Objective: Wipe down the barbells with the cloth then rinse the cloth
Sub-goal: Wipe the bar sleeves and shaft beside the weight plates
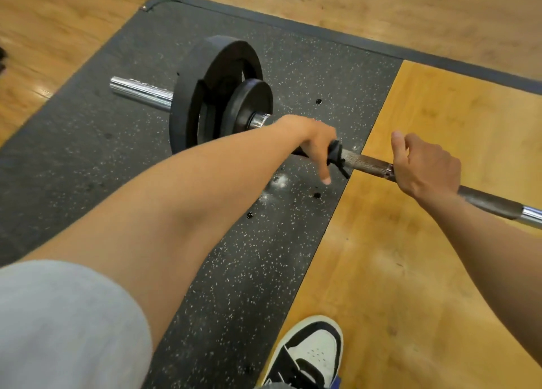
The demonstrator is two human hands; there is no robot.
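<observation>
A loaded barbell [366,161] lies on the gym floor, its black plates [217,95] on the left over a speckled rubber mat [73,154]. The left hand [316,142] clamps a dark cloth [335,154] around the shaft, forefinger seemingly loose. Further right, the right hand [425,168] grips the bare knurling, steadying it. Wiping well probably means sliding the wrapped cloth with firm, even pressure.

Plates [220,95] black; bar [366,162] dull brown-grey with fine knurled crosshatch, its sleeve [140,91] at ten o'clock bright chrome; cloth [334,154] dark grey-black; mat [88,154] charcoal flecked with white; platform [425,256] amber wood at four o'clock; shoe [308,353] black and white at six o'clock; sleeve cloth [58,324] pale grey.
</observation>
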